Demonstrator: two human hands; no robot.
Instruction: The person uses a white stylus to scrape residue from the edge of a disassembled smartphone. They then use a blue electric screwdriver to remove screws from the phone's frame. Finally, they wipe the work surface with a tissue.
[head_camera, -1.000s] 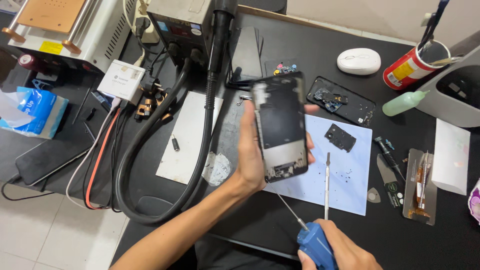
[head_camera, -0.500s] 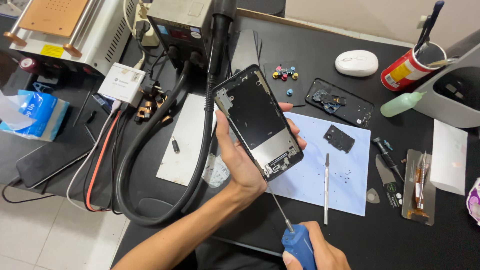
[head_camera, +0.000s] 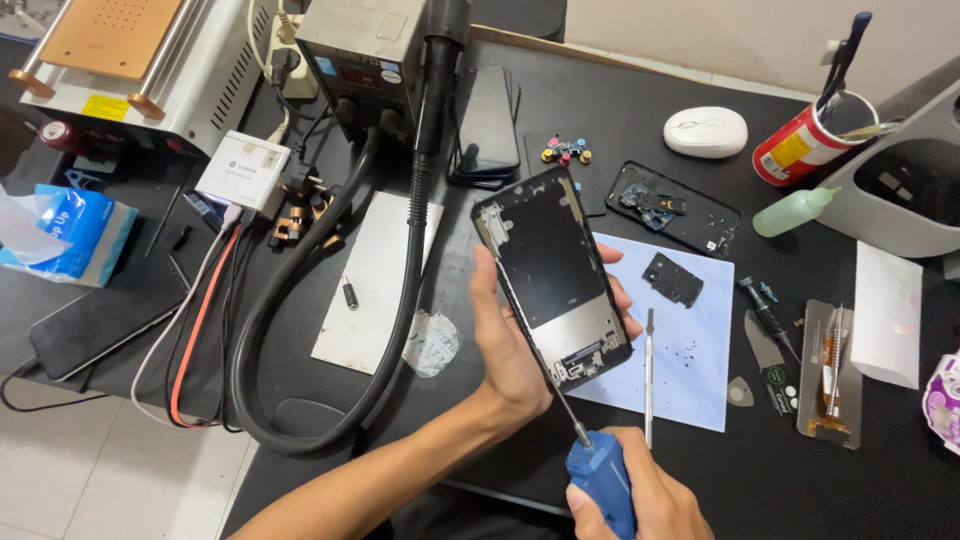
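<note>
— What sits around the pale blue mat (head_camera: 690, 350)?
— A white mouse (head_camera: 705, 131) beyond it, a red can (head_camera: 800, 150) further right, thick black hose (head_camera: 330, 330) well left.

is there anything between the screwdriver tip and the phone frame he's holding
Nothing visible. The right hand grips the blue screwdriver, and its shaft runs straight up to the lower end of the opened phone frame, which the left hand holds tilted above the table. The left fingers wrap the frame's sides, clear of the tip.

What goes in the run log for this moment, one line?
left hand: holds opened phone frame, tilted | right hand: grips blue screwdriver, tip at frame's lower end | under them: pale blue mat on black table
</note>
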